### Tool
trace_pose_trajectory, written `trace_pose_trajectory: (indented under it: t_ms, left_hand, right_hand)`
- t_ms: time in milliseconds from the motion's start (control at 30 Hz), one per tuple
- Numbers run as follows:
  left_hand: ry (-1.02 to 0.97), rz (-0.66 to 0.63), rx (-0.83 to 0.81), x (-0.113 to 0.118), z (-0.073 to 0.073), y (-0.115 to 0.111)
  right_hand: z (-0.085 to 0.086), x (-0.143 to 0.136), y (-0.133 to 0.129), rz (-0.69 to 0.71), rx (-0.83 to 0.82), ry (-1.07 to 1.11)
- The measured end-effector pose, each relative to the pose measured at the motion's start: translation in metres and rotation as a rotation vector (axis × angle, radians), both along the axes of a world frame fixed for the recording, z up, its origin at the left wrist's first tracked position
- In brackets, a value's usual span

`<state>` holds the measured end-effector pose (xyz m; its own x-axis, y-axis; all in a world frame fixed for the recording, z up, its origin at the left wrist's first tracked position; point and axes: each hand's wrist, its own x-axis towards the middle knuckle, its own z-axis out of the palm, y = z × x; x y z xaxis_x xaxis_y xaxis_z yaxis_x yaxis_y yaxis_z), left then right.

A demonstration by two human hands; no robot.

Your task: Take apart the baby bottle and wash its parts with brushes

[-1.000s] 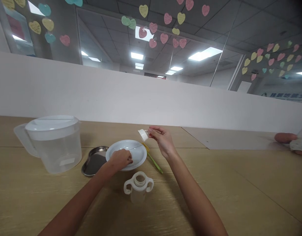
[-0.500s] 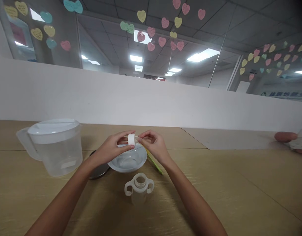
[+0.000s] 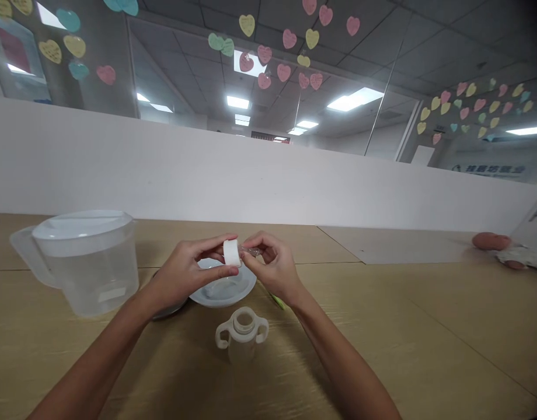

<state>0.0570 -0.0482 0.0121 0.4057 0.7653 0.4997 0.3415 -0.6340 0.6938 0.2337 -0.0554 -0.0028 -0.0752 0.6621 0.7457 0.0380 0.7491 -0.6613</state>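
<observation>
My left hand [image 3: 185, 271] grips a white bottle collar [image 3: 231, 252] between thumb and fingers, above the bowl. From the collar's right side sticks a clear nipple [image 3: 251, 251], pinched by the fingers of my right hand [image 3: 275, 268]. Below and nearer to me stands a baby bottle [image 3: 242, 335] with two side handles, upright, its mouth uncovered. Behind it is a whitish, see-through bowl [image 3: 222, 294], partly covered by my hands. What lies in the bowl is hard to make out.
A lidded translucent pitcher [image 3: 93, 274] stands on the left. A dark round object [image 3: 170, 309] is half hidden behind my left forearm. A yellow-green stick-like thing [image 3: 275, 297] lies right of the bowl. Reddish-brown objects [image 3: 491, 241] sit far right, before the white wall [image 3: 260, 186].
The view has shifted slightly to the right. My right fingers have moved around the nipple, and more of it shows beyond the collar. The bottle and bowl stay in place.
</observation>
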Motion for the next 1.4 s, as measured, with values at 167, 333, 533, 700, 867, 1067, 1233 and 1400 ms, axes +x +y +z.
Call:
trace_pose_trajectory:
  t_ms: [167,333,533,700,867,1067,1233,1400]
  left_hand:
    - [-0.068,-0.097,-0.106,-0.006,-0.003,0.004]
    - [-0.074,-0.145,-0.218,-0.007,-0.001,0.004]
    - [-0.050,-0.218,-0.282,-0.011,0.005,0.004]
    - [-0.096,-0.231,-0.357,-0.009,0.003,0.006]
    - [-0.146,-0.219,-0.437,-0.005,0.001,0.006]
    - [-0.143,-0.196,-0.428,-0.006,-0.002,0.014]
    - [-0.112,-0.134,-0.367,-0.008,-0.007,0.022]
    - [-0.197,-0.061,-0.336,-0.010,-0.008,0.025]
  right_hand:
    - [-0.002,0.004,0.000,-0.055,0.223,-0.195]
    - [-0.001,0.004,0.002,-0.147,0.465,-0.351]
    - [-0.007,0.001,0.009,-0.251,0.688,-0.385]
    - [-0.011,0.001,0.012,-0.370,0.829,-0.439]
    - [-0.017,0.003,0.018,-0.394,0.836,-0.479]
    - [-0.019,0.001,0.026,-0.244,0.529,-0.354]
    - [-0.016,0.006,0.030,0.014,0.012,-0.287]
    - [-0.016,0.010,0.035,0.158,-0.394,-0.089]
